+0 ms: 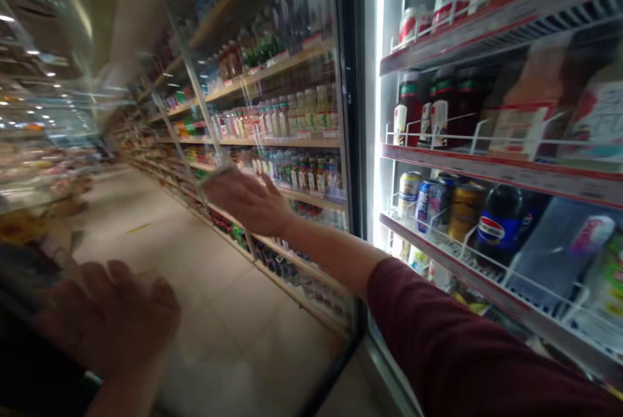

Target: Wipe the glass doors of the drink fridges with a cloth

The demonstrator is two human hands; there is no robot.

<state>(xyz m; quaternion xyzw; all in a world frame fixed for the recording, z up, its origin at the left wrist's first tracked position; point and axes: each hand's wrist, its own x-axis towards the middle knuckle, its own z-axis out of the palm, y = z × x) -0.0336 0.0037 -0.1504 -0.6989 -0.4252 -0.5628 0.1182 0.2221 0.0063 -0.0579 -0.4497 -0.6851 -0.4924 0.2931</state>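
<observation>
My right hand (248, 200) reaches left across the open glass fridge door (311, 261). Its fingers curl over the pale handle strip (219, 172) at the door's far edge. The dark red sleeve (462, 352) of that arm crosses in front of the lit fridge. My left hand (111, 313) is low at the left and blurred. Its bent fingers rest over a dark thing (29, 352) that I cannot make out. Inside the fridge, drink cans (433, 200) and a dark cola bottle (496, 222) stand on a wire shelf (438, 245).
Through the door's glass I see long store shelves (272, 141) full of bottles running down the aisle. A pale tiled floor (160, 235) stretches away to the left. Upper fridge shelves (487, 174) carry dark bottles and cartons. Blurred displays (29, 177) stand at the far left.
</observation>
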